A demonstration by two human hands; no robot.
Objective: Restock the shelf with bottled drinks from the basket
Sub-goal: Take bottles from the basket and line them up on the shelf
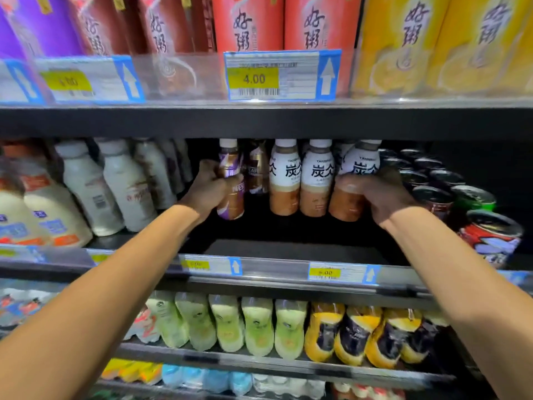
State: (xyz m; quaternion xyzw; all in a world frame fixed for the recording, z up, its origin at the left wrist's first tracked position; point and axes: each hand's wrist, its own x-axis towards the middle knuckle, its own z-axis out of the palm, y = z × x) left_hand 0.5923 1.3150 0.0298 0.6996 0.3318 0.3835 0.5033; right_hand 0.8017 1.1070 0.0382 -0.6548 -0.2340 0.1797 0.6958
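Gripping a bottle apiece, both hands are deep in the middle shelf. The left hand (209, 187) has its fingers curled round a brown-and-purple coffee bottle (232, 204), which is tilted and seemingly just off the deck. The right hand (375, 194) wraps the lower half of a white-capped latte bottle (360, 166) at the right end of a row of lattes (300, 180). The step looks like placement, setting each drink in its lane. The basket is out of view.

Next, I judge, each bottle needs bringing upright and seating on the shelf (288, 249), then a release and a straight pull back. Room is tight: caps sit close under the upper shelf (259, 122), cans (450, 194) crowd the right hand, and milk bottles (127, 189) flank the left. The front of the deck is bare, behind a low rail (274, 269) the wrists must clear.
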